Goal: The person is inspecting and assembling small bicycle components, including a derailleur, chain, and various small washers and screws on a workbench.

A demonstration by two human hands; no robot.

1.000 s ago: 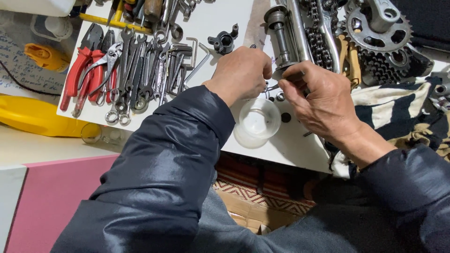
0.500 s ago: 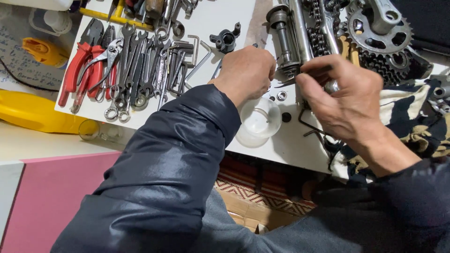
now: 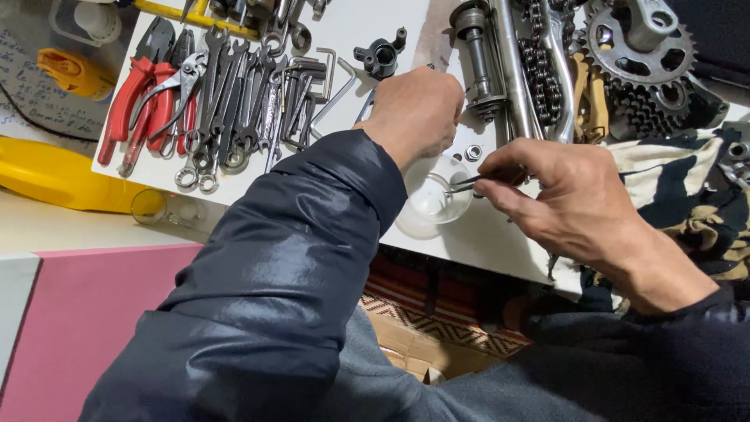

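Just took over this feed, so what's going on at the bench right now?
A person in a dark jacket works over a white board. The right hand pinches thin tweezers, their tip over a small clear cup. The left hand rests just above the cup. Wrenches and red pliers lie to the left; a chain and sprockets lie to the right.

Flat yellow plastic container (image 3: 55, 176) lying off the desk's left edge. Grey sheet with handwriting (image 3: 23, 94) at top left, beyond it. No screens or signs in view.
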